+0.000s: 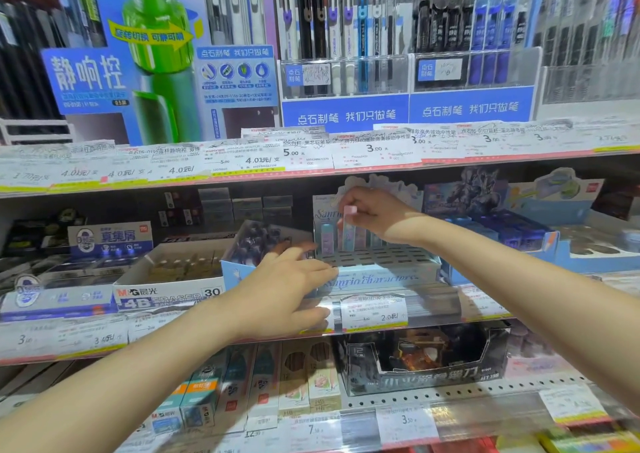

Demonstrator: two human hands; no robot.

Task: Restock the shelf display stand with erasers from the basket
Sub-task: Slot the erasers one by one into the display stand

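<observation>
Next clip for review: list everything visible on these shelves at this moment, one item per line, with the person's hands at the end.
display stand: one, pale blue, slotted, middle shelf centre
erasers standing in the stand: a few, pastel, back row
eraser in hand: one, pink-topped, over the back row
4B eraser box: one, white, left of the stand
blue box: one, tilted, between those two
pen racks: two, clear with blue fronts, top shelf
green pen poster: one, blue-green, top left
price tags: many, white, along shelf edges
black carton: one, bottom shelf
left hand: touches the stand's front edge
right hand: pinches the eraser
</observation>
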